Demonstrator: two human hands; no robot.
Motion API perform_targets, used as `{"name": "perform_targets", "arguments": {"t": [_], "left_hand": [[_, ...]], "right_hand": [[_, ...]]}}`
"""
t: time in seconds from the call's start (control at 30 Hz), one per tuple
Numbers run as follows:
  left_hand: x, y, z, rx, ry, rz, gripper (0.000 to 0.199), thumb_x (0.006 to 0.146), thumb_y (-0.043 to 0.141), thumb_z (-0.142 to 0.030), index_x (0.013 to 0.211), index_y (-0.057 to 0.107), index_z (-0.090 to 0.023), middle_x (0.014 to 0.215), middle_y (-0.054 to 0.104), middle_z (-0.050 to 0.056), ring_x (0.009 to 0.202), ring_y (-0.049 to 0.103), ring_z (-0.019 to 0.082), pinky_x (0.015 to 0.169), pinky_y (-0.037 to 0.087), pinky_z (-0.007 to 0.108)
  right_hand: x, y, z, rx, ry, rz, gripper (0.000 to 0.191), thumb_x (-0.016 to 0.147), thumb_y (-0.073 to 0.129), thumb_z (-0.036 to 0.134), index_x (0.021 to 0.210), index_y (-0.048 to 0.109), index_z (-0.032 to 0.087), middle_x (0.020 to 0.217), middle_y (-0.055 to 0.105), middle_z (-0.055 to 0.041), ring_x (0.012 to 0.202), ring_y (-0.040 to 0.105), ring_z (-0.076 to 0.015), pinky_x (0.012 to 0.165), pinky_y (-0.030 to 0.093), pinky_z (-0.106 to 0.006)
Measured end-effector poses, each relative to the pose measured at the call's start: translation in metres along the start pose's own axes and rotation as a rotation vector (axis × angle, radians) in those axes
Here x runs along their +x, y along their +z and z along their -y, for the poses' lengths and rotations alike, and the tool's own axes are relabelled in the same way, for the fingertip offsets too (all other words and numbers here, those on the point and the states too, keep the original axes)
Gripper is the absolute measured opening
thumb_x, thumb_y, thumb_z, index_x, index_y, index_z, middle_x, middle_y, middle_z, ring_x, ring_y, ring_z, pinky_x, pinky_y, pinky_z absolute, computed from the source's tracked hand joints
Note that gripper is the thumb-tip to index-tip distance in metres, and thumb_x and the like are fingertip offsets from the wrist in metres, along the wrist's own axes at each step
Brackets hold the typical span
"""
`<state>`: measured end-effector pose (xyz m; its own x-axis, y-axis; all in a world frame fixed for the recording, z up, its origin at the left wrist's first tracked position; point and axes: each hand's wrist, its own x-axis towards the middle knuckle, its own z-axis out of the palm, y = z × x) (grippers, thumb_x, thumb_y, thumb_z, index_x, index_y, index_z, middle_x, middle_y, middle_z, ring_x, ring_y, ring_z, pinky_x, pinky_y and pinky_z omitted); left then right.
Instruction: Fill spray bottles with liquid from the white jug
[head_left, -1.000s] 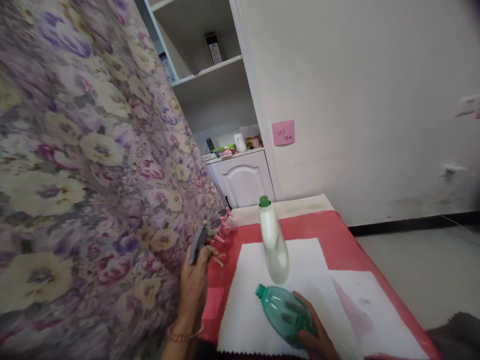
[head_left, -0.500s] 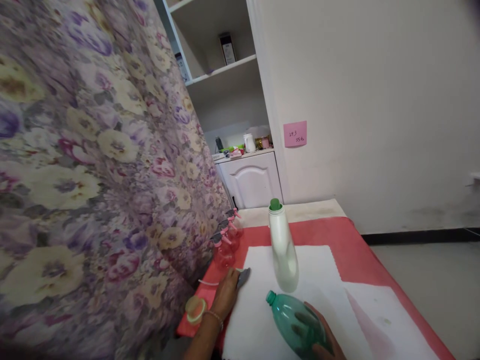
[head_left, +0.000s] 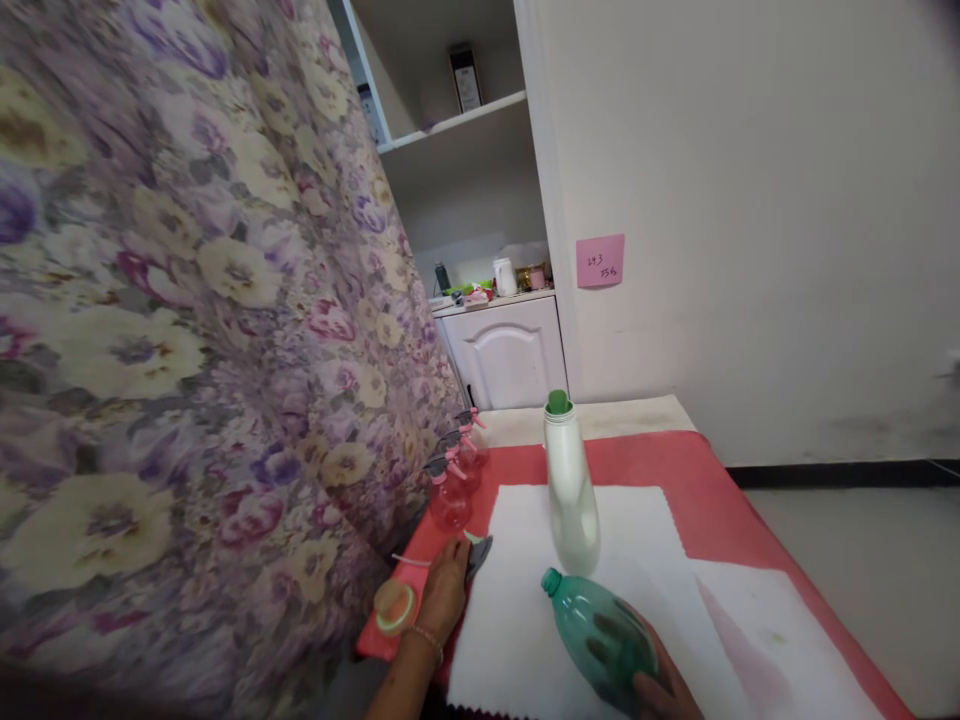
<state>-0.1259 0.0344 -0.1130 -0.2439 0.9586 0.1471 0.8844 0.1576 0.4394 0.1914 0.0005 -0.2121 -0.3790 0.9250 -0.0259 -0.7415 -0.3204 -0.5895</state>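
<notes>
My left hand point(head_left: 444, 592) rests low at the table's left edge, fingers closed on a grey trigger spray head point(head_left: 478, 557). A thin white tube point(head_left: 411, 560) sticks out to the left of that hand. My right hand point(head_left: 660, 675) is wrapped round a see-through green bottle point(head_left: 596, 630), tilted with its open-looking neck toward the upper left. Some of my right fingers show through the plastic. Just beyond it stands a tall pale-green bottle point(head_left: 574, 500), with a green piece point(head_left: 557, 402) in its mouth.
Several clear spray bottles with pink-and-grey heads point(head_left: 451, 495) line the left edge by a floral curtain point(head_left: 225, 350). A small yellowish round container point(head_left: 395, 606) is near the corner. White cloths point(head_left: 510, 640) lie on the red tablecloth point(head_left: 660, 460). Behind is a shelf cabinet point(head_left: 510, 350).
My left hand has shifted slightly left with the spray head. My right hand keeps the green bottle tilted, and the view has moved a little.
</notes>
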Motion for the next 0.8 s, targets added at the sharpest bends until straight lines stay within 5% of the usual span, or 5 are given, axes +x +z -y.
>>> {"name": "perform_targets", "arguments": {"t": [0.2,0.37,0.5,0.63,0.8], "left_hand": [[-0.034,0.007,-0.029,-0.149,0.122,-0.062,0.046,0.083,0.047,-0.024,0.128,0.057,-0.022,0.139,0.055,0.012,0.135,0.042,0.030,0.116,0.025,0.048],[-0.074,0.040,-0.086,-1.005,0.167,0.266,0.067,0.075,0.071,-0.044,0.136,0.050,-0.027,0.146,0.050,0.010,0.137,0.042,0.031,0.116,0.029,0.048],[-0.082,0.069,-0.107,-1.412,0.139,0.264,0.088,0.058,0.083,-0.050,0.134,0.047,-0.025,0.136,0.058,0.014,0.127,0.052,0.037,0.104,0.043,0.048],[-0.076,0.079,-0.095,-1.398,0.092,0.178,0.086,0.057,0.083,-0.044,0.132,0.046,-0.023,0.121,0.066,0.015,0.112,0.062,0.037,0.095,0.049,0.047],[-0.058,0.075,-0.069,-1.117,0.036,-0.096,0.088,0.056,0.080,-0.031,0.134,0.042,-0.020,0.136,0.056,0.015,0.129,0.049,0.036,0.109,0.039,0.047]], "right_hand": [[-0.001,0.012,0.009,0.031,0.026,0.076,0.063,0.063,0.081,0.050,0.120,0.063,0.031,0.128,0.066,-0.0105,0.130,0.051,-0.0377,0.105,0.038,-0.057],[0.000,0.041,0.012,0.025,0.045,0.161,0.056,0.073,0.072,0.052,0.124,0.061,0.032,0.129,0.066,-0.0097,0.129,0.051,-0.0358,0.107,0.035,-0.060],[0.005,0.050,0.000,0.024,0.060,0.181,0.058,0.069,0.074,0.056,0.121,0.064,0.032,0.127,0.066,-0.0107,0.125,0.054,-0.0378,0.104,0.037,-0.062],[0.012,0.041,-0.016,-0.057,0.046,0.091,0.066,0.060,0.081,0.057,0.118,0.066,0.032,0.124,0.067,-0.0104,0.121,0.057,-0.0396,0.099,0.042,-0.061],[0.019,0.027,-0.015,-0.246,0.032,-0.150,0.074,0.052,0.088,0.056,0.117,0.066,0.028,0.128,0.063,-0.0142,0.116,0.061,-0.0371,0.096,0.046,-0.055]]}}
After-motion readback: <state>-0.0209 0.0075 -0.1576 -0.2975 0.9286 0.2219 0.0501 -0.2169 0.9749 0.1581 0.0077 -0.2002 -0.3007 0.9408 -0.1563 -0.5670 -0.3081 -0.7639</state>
